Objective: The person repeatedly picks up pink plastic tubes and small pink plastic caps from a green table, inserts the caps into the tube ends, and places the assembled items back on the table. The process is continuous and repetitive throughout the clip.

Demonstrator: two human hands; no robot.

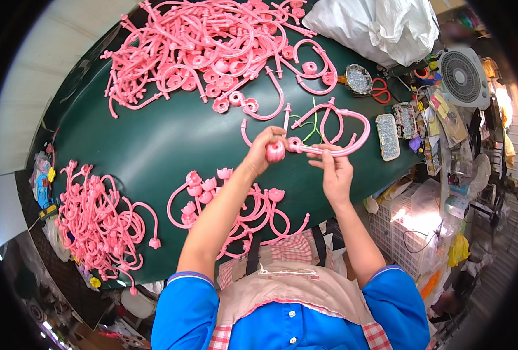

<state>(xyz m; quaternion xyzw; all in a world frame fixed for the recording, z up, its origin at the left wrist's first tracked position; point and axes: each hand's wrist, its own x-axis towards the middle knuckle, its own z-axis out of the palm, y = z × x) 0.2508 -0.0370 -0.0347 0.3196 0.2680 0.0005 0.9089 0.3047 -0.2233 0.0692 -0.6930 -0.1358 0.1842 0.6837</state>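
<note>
Holding a small pink flower cap (275, 151) up over the middle of the green tabletop (154, 146), the left hand (266, 147) has its grip pressed shut around it, fingers curled over the top. Just to its right, nearly touching, sits the ringed end of a curved pink stem (335, 150), and that's the bit that matters: the stem's end points left, straight at the cap, with its long run going off to the right before looping back up and over. The right hand (335, 170) pinches the stem from below, a little way back from that end, so it's the nearer hand to the stem and the left owns the cap. Finished-looking stems (235, 204) lie below the hands, a big pink heap (206, 46) up top.
</note>
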